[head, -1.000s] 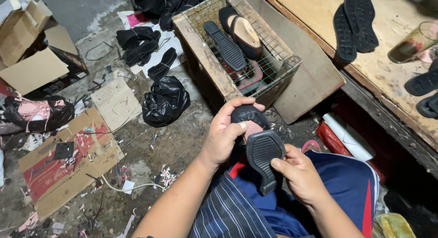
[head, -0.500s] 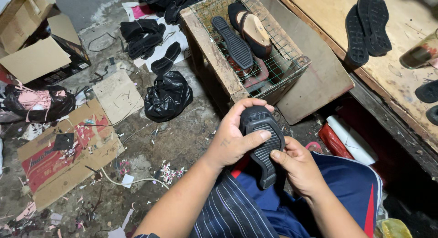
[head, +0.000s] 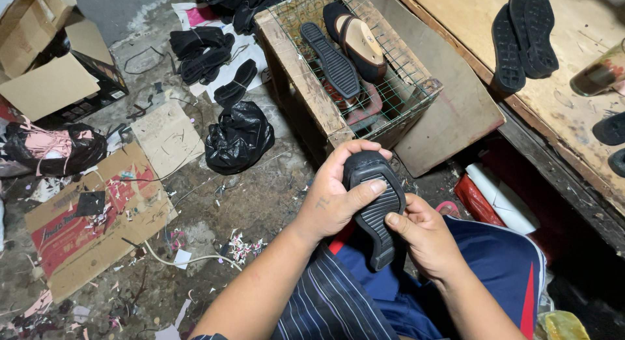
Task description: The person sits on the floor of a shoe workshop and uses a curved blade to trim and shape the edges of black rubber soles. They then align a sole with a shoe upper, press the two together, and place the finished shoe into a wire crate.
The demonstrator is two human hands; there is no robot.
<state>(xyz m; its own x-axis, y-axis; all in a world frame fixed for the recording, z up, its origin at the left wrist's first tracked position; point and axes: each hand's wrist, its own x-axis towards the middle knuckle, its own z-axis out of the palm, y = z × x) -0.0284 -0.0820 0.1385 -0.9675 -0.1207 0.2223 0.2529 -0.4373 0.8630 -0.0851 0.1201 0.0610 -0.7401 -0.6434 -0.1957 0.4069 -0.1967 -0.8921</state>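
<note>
I hold a black ribbed shoe sole (head: 377,213) upright over my lap, tread side facing me. My left hand (head: 335,193) wraps around its upper end, thumb pressed across the tread. My right hand (head: 423,236) grips its lower right edge, thumb on the ridges. The sole's underside and lower tip are hidden behind my hands and blue shorts.
A wire-and-wood crate (head: 306,79) ahead holds a black sole (head: 332,60) and a tan sandal (head: 358,43). Two black soles (head: 524,37) lie on the wooden bench (head: 456,14) at right. A black plastic bag (head: 237,138), cardboard pieces (head: 91,229) and scraps litter the floor at left.
Both hands have turned the sole and shifted their grip; my left thumb now lies across the tread. The view has tilted slightly.
</note>
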